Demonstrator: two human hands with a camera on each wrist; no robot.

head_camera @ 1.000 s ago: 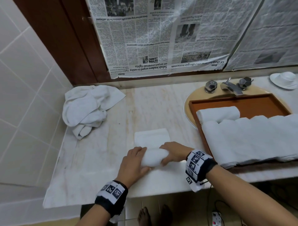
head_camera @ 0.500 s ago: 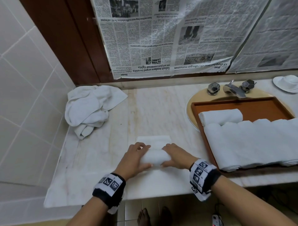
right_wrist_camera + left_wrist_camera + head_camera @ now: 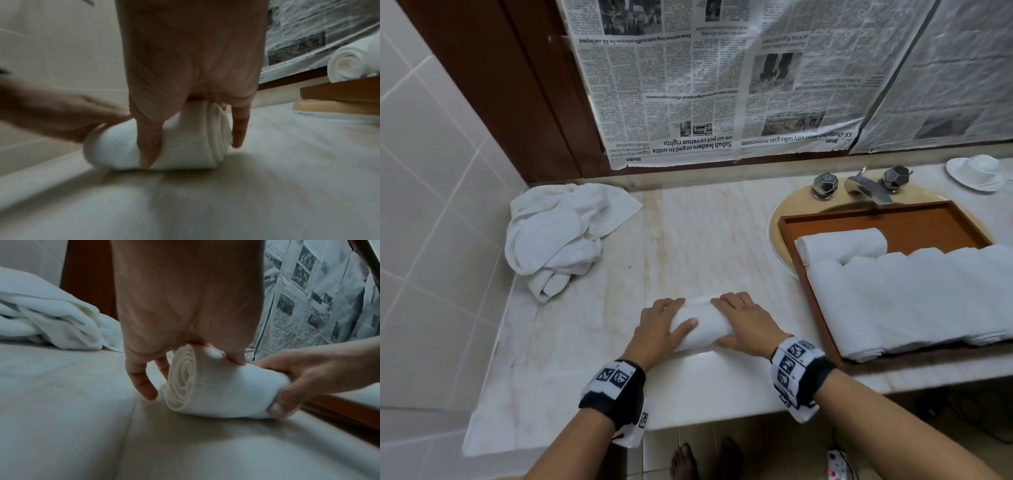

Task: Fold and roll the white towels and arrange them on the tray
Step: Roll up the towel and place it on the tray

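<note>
Compared with a second before, the flat strip of cloth that had lain ahead of the roll was gone; the towel point(image 3: 702, 323) was wound up whole, and it sat farther from the counter's near edge. It lay on the marble counter point(image 3: 709, 240), left of the tray point(image 3: 796, 274) and well apart from it. Its long axis ran left to right across my front, one spiral end facing left, the other facing the tray.

My left hand point(image 3: 661, 325) gripped the left end: fingers curled over the top, thumb against the near side. The left wrist view showed the little finger hanging past the spiral end, tip close to the counter. My right hand point(image 3: 744, 322) gripped the right end likewise, thumb low on the near side by the counter. Both grips were narrow, closed to the roll's thickness.

Finished rolls point(image 3: 907, 294) lay side by side on the tray. A crumpled heap of towels point(image 3: 554, 236) lay at the counter's far left.
</note>
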